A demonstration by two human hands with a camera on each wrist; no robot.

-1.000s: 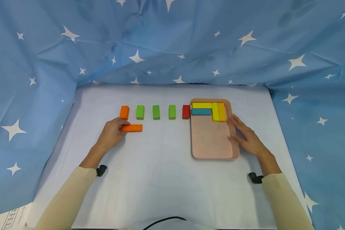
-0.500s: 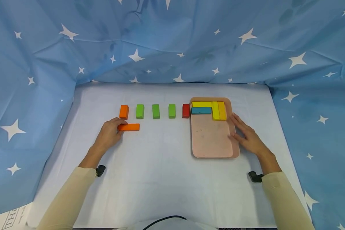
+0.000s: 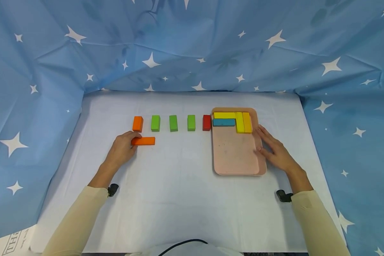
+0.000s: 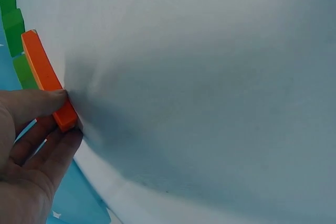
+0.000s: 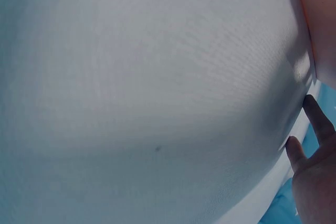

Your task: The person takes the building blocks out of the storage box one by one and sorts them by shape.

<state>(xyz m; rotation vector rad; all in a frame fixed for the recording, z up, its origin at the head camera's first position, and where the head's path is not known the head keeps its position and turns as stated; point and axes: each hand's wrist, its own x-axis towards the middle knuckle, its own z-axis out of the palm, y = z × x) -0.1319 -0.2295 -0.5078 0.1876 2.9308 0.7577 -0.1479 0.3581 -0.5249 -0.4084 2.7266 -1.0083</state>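
My left hand (image 3: 120,150) pinches the left end of an orange block (image 3: 146,141), which lies lengthwise from left to right. In the left wrist view, the thumb is on one side of this orange block (image 4: 43,66) and the fingers are on the other. Just behind it stands another orange block (image 3: 138,124). At the right, my right hand (image 3: 276,152) has its fingers extended against the right rim of a pink tray (image 3: 235,156). Yellow blocks (image 3: 239,122) and a blue block (image 3: 224,122) lie together at the tray's far end.
Several green blocks, among them one (image 3: 173,123) mid-row, stand spaced out between the orange block and a red block (image 3: 206,122) beside the tray. A blue star-patterned cloth (image 3: 179,46) borders the white table (image 3: 179,199). A black cable (image 3: 185,242) crosses the near edge.
My left hand has shifted slightly left with the pinched orange block, then stayed nearly still. The right hand keeps its place at the tray; the head view has tilted a little.
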